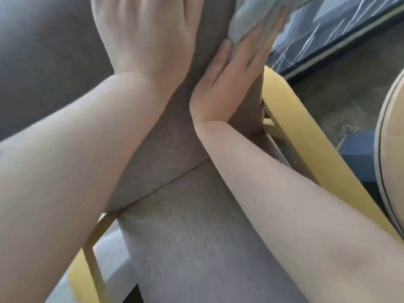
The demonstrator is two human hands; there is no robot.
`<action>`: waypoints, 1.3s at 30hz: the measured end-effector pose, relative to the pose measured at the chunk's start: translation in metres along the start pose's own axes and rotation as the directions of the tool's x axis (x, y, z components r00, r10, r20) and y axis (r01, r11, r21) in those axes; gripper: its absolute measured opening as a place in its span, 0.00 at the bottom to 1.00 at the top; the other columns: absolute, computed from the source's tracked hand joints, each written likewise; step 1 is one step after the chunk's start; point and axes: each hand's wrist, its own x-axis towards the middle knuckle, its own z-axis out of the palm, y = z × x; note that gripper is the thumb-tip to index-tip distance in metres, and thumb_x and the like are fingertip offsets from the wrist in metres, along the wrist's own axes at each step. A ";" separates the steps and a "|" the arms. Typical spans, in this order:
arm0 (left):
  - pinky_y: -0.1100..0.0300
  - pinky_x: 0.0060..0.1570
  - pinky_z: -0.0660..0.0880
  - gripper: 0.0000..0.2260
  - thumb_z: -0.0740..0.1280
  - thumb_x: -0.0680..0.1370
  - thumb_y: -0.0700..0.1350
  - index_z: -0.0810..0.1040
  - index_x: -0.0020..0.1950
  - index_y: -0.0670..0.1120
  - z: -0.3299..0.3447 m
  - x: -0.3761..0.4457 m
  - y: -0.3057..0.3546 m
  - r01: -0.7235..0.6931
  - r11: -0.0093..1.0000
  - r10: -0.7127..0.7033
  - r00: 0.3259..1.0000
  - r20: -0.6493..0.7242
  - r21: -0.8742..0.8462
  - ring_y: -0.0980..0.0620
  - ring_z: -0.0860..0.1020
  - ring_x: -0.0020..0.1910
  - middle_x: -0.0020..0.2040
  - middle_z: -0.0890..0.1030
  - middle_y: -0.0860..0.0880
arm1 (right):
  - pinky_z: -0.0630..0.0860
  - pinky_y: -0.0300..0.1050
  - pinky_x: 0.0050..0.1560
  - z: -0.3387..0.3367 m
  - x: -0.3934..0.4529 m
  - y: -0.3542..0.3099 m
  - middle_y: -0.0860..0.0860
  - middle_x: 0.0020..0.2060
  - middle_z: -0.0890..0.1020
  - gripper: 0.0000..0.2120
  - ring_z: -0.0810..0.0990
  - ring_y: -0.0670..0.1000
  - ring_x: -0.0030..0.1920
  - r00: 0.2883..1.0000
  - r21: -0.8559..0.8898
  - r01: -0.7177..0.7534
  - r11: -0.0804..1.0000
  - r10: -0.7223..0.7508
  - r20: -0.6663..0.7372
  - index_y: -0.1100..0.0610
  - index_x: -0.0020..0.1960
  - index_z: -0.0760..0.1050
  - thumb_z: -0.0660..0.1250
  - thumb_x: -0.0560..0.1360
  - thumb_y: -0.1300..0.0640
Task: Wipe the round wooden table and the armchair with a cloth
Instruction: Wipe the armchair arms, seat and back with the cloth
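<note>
The armchair fills the view, with a grey back cushion (170,138), a grey seat cushion (185,248) and a yellow wooden armrest (306,138). My right hand (229,84) lies with straight fingers against the right side of the back cushion and presses a light grey-blue cloth (247,18) onto it. My left hand (148,40) rests on the back cushion higher up and to the left; its fingers run past the top edge of the frame. The round wooden table (391,149) shows only as a curved rim at the far right.
The chair's left yellow frame rail (94,248) stands at the lower left beside a pale floor. Right of the chair is a grey floor (338,95), a dark marbled strip (328,29) and a blue object (358,154) under the table.
</note>
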 end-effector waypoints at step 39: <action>0.46 0.75 0.48 0.28 0.55 0.80 0.46 0.50 0.79 0.42 0.013 -0.410 -0.032 0.442 0.895 -0.283 0.663 0.693 -0.058 0.44 0.48 0.78 0.79 0.50 0.43 | 0.70 0.49 0.52 -0.088 -0.222 0.134 0.51 0.56 0.81 0.20 0.77 0.56 0.57 -0.082 0.222 0.757 0.614 -0.248 0.965 0.49 0.55 0.81 0.56 0.69 0.52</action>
